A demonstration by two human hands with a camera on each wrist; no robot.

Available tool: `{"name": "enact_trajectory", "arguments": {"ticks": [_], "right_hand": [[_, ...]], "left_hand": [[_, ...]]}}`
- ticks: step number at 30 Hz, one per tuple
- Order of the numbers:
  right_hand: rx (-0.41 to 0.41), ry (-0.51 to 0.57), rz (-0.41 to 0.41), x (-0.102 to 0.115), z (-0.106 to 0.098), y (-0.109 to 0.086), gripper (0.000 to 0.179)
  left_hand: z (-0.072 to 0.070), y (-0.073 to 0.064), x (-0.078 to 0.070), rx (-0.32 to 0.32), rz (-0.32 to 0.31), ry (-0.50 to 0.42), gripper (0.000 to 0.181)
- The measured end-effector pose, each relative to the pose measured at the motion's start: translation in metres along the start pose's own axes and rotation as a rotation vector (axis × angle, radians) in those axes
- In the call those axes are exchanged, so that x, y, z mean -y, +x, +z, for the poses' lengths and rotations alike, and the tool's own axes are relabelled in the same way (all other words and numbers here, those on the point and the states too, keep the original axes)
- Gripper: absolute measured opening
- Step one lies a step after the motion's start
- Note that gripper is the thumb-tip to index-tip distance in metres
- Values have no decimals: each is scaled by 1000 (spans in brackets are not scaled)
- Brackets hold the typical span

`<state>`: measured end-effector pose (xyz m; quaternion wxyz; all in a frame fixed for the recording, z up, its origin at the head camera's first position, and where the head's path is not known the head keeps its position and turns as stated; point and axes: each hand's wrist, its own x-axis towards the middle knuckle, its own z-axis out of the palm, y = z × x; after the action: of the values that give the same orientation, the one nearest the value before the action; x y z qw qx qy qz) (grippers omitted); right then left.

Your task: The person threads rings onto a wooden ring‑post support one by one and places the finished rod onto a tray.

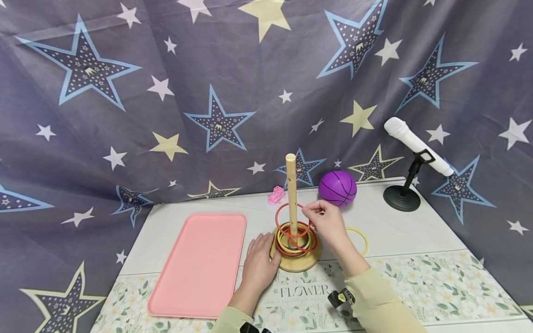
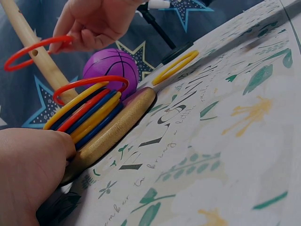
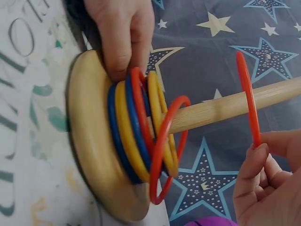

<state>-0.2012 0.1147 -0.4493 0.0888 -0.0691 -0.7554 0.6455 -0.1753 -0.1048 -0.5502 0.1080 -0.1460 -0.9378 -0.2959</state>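
My right hand (image 1: 329,222) pinches a red ring (image 3: 249,101) between thumb and fingertip. That ring encircles the upright wooden post (image 1: 291,185), above a stack of rings. Yellow, blue and red rings lie around the post's foot, such as the yellow ring (image 3: 128,134). Atop them another red ring (image 2: 89,81) leans at a tilt. My left hand (image 1: 260,263) rests against the left side of the round wooden base (image 1: 297,264), its fingers extended and its thumb at the near edge. In the right wrist view, left fingers (image 3: 117,52) touch the base close beside the stack.
A loose yellow ring (image 1: 365,240) lies right of the base. Behind stand a purple ball (image 1: 337,188) and a small pink toy (image 1: 276,195). A pink tray (image 1: 200,263) lies at left; a white microphone (image 1: 416,143) on a black stand is at back right.
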Motion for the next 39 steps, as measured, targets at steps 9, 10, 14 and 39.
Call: {"name": "enact_trajectory", "arguments": {"ticks": [9, 10, 14, 39], "right_hand": [[42, -25, 31, -13, 3, 0, 11], [48, -29, 36, -14, 3, 0, 10], [66, -32, 46, -18, 3, -1, 10], [108, -154, 61, -37, 6, 1, 9]], "left_hand": [[0, -1, -1, -3, 1, 4, 56], [0, -1, -1, -5, 2, 4, 56], [0, -1, -1, -9, 6, 4, 56], [2, 0, 0, -1, -4, 0, 57]]}}
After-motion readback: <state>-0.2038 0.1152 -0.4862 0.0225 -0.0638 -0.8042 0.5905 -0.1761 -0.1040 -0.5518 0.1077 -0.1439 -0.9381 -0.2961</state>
